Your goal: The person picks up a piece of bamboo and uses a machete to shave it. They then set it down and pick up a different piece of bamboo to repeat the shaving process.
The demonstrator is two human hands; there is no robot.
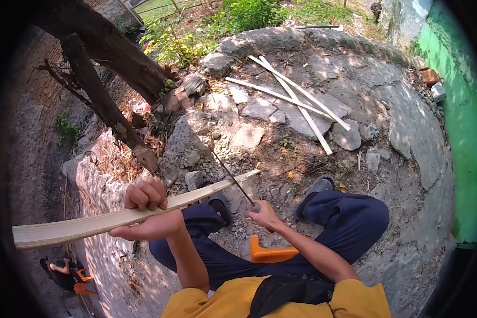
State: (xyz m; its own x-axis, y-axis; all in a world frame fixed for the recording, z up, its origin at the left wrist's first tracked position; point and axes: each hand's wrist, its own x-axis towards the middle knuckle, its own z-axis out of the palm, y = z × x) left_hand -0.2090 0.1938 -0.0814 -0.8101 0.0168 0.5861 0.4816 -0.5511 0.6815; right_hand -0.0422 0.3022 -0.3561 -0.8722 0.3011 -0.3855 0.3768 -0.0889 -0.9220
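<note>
A long pale wooden strip [90,224] lies across the left side, its far end reaching past my knees. My left hand [152,212] holds it near the middle, palm beneath and fingers curled over the top edge. In my right hand [265,216] is the round handle of a long thin dark blade [229,174], wrapped by my fingers. The blade points up and to the left and crosses the strip near its narrow far end. Whether its edge touches the wood cannot be made out.
Several pale strips [297,103] lie crossed on the broken paving ahead. Dark tree trunks [111,53] lean at the upper left. An orange stool [270,250] is beneath me. A green wall [458,122] stands right. Another person [58,269] sits at the lower left.
</note>
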